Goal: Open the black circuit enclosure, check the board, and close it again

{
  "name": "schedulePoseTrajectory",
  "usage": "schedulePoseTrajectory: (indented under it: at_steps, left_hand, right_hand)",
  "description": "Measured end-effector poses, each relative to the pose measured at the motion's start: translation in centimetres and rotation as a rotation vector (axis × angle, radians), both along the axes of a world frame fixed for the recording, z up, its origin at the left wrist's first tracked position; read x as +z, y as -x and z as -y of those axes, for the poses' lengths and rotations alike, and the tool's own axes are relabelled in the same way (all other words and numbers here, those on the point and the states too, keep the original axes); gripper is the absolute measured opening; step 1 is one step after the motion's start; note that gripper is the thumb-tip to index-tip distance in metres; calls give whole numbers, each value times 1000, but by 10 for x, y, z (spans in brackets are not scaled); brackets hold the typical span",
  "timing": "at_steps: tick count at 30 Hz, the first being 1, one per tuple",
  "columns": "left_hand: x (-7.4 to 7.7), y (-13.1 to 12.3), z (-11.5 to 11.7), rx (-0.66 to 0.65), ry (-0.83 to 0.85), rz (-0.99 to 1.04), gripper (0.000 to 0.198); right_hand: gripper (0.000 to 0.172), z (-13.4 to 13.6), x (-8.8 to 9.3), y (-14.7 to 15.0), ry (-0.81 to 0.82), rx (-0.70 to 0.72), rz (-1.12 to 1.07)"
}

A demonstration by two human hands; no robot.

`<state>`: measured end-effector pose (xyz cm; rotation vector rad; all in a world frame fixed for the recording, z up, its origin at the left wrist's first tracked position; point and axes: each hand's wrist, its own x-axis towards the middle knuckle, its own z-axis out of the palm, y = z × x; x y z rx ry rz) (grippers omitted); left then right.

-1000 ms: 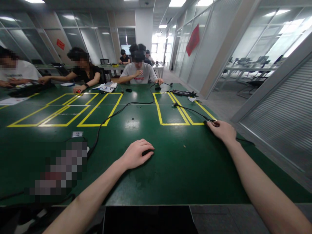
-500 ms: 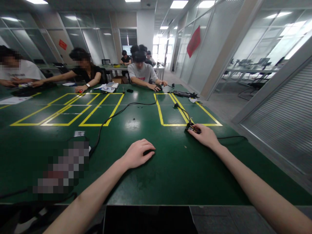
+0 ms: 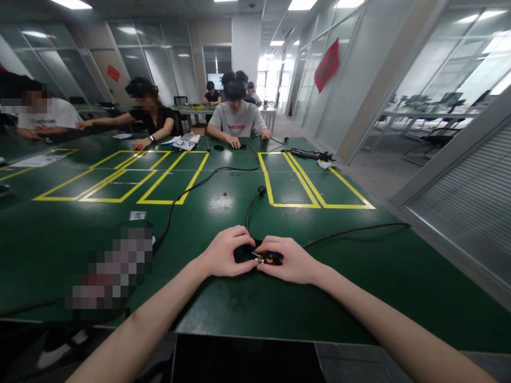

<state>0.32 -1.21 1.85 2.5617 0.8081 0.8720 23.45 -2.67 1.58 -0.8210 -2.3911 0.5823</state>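
A small black cable housing (image 3: 275,260) with yellow and blue wires and a shiny metal part lies low over the green table. My right hand (image 3: 293,260) pinches it from the right, thumb nearest me. From the other side, the curled fingers and thumb of my left hand (image 3: 223,252) close on its left end. The dark space inside my left hand does not show clearly. One short black cable runs forward from the housing to a black plug (image 3: 261,190). Another black cable (image 3: 351,231) trails away to the right. My fingers cover much of the housing.
A blurred-out elongated object (image 3: 115,266) lies at left with a long black cable (image 3: 171,213) and a white tag (image 3: 138,215). Yellow tape (image 3: 293,206) marks rectangles on the table (image 3: 191,314). A black folded stand-like item (image 3: 309,154) lies far right. Several people sit beyond.
My right hand has brought the housing and its cables left and nearer, up to my left hand. The plug moved with it. My left hand stays almost in place. The view has shifted slightly.
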Motion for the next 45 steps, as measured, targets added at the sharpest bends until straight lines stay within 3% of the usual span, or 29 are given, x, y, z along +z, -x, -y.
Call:
schedulePoseTrajectory:
  at_steps: [8,12,15,19,26,34,45]
  left_hand:
    - [-7,-5,-3,50,25,4,31]
    - [-10,-5,-4,92,31,-35,43]
    - [-11,-5,-3,122,35,-66,49]
    - [-9,-6,-2,173,-26,-92,38]
    - [-5,-6,-7,52,2,-75,23]
    - [-5,-3,-9,87,-24,-145,12]
    - [-19,-3,-23,181,-140,-264,35]
  right_hand:
    - [13,-10,-3,-19,-163,-59,-162]
    - [12,-16,-6,-23,-193,-82,-180]
    - [12,-18,-8,-22,-178,-92,-180]
    - [14,-16,-10,-17,-128,-67,-179]
    - [22,-12,-10,-12,-59,-91,-175]
    - [19,-9,-8,-11,-47,-40,-199]
    - [17,-16,-12,-6,-1,-110,-136]
